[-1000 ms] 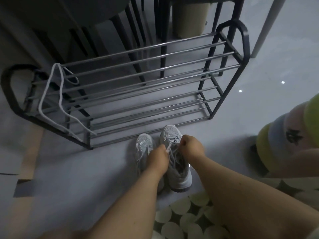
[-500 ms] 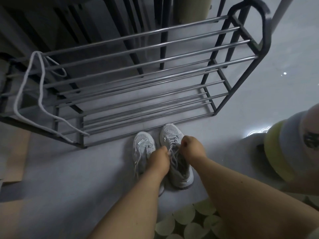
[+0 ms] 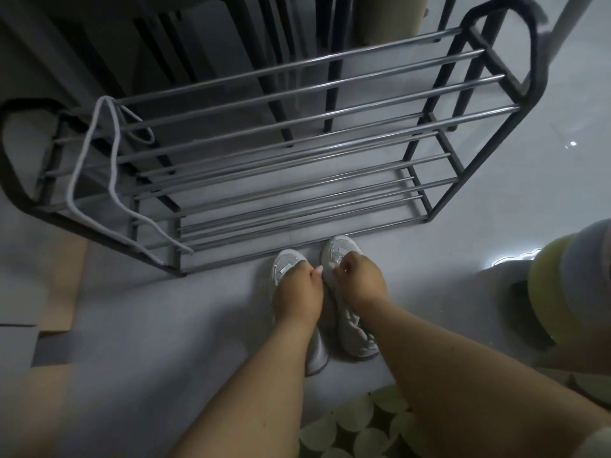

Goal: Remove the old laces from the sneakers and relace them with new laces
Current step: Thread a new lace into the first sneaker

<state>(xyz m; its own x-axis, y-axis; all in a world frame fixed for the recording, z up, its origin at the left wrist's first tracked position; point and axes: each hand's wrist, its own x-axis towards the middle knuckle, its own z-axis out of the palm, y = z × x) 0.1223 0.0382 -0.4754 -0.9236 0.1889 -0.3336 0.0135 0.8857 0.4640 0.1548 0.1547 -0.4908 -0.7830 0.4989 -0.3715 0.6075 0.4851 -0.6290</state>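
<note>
Head view: both hands at the laces of the right-hand sneaker

Two pale sneakers stood side by side on the grey floor (image 3: 132,325) at lower centre of the frame, toes pointing toward the rack. The right sneaker (image 3: 355,325) had loosened lace showing near its heel end, and its toe peeked out above the knuckles. The left sneaker (image 3: 287,263) lay just beside it, mostly hidden under a forearm. The right hand (image 3: 362,279) was curled over the right sneaker's lace area, fingers bent inward as if pinching lace, though the lace between the fingertips was too small to make out. The left hand (image 3: 299,289) was likewise curled, fingertips meeting the other hand's over the gap between the shoes; whether it held lace could not be told.

Just above the shoes stood a metal shoe rack (image 3: 297,127) with bare rails. A white lace (image 3: 76,180) hung draped over its left end, at the frame's left. A patterned mat (image 3: 363,424) showed at the bottom edge, and stacked coloured stools (image 3: 555,292) at the right edge.
</note>
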